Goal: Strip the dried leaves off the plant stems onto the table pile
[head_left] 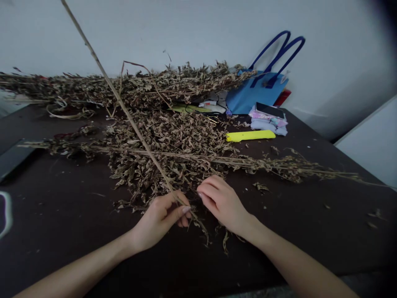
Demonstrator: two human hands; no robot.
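My left hand [169,215] grips a long dried plant stem [124,106] near its lower end, thumb and fingers closed around it. The stem slants up to the upper left, bare along most of its length, with a few withered leaves at the tip below my hand. My right hand [221,203] is just to the right, its fingers curled together at the front of a heap of dried leaves [173,136]. Whatever those fingers pinch is hidden. Loose dried stalks [198,157] lie across the heap.
A thick bundle of dried plants [139,87] lies along the wall. At the back right are a blue bag [252,97], a phone [269,111] on folded cloth, a yellow strip-like object [250,135] and scissors [213,119]. A dark flat object [17,159] sits at the left.
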